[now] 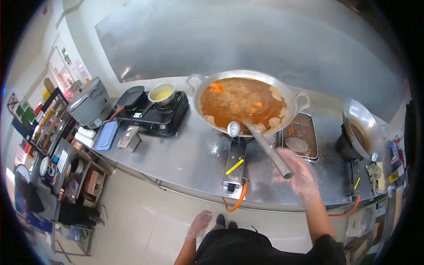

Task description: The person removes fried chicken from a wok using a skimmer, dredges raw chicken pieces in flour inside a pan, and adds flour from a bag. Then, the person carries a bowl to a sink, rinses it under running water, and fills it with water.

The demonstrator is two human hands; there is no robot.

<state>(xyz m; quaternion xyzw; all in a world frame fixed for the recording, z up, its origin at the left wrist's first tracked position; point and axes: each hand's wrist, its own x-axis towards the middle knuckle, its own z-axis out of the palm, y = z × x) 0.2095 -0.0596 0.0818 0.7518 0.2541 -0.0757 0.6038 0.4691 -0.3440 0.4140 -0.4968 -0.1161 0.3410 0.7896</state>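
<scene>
My right hand, in a clear glove and blurred, is at the free end of a metal tube handle; its grip cannot be made out. The handle's other end reaches into a large wok of bubbling brown oil. Orange food floats at the oil's back left, and pale pieces lie near the rim. A round dial thermometer is at the wok's front edge. My left hand, also gloved, hangs low before the counter, open with loosely bent fingers and nothing visible in it.
Left on the counter are a portable stove with two pans, a metal container and a large cooker. To the right are a wire-rack tray and a second wok. A person stands far left.
</scene>
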